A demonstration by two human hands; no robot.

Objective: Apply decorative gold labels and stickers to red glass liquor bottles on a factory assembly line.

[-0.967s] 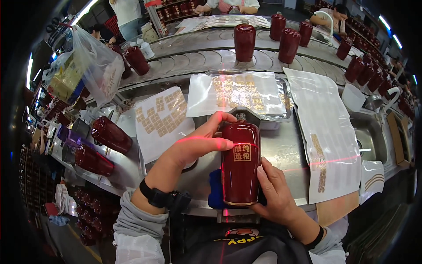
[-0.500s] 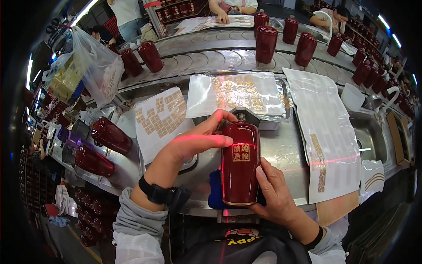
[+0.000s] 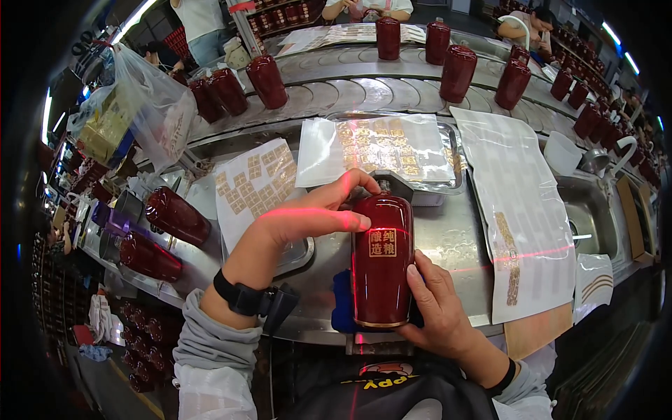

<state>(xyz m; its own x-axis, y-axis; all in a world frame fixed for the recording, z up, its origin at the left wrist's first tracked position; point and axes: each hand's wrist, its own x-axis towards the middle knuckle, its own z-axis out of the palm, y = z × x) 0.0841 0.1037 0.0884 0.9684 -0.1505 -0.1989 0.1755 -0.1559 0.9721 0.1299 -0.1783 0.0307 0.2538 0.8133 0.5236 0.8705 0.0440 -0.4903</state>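
A glossy dark red bottle (image 3: 382,287) lies before me with its neck pointing away, a square gold sticker (image 3: 383,242) on its front. My left hand (image 3: 313,215) curls about its upper left part, fingers by the neck and thumb pressed on the shoulder just above the sticker. Against the lower right side, my right hand (image 3: 441,301) grips the bottle, its fingertips partly hidden beneath. A dark holder (image 3: 401,185) surrounds the neck, and blue cloth (image 3: 343,302) shows at the left of the base. Red laser lines cross the bottle and my left hand.
Gold sticker sheets (image 3: 385,143) lie on a tray beyond the bottle, with another sheet (image 3: 257,183) to the left. Two red bottles (image 3: 178,215) lie farther left. A long white sheet (image 3: 521,217) covers the right side. Bottles ride a curved conveyor (image 3: 336,98) behind; other people work beyond.
Bottles on the conveyor have shifted to the right. My left wrist and forearm have moved slightly left, while both hands keep their places on the bottle. The far person's hands have lifted from the sheets.
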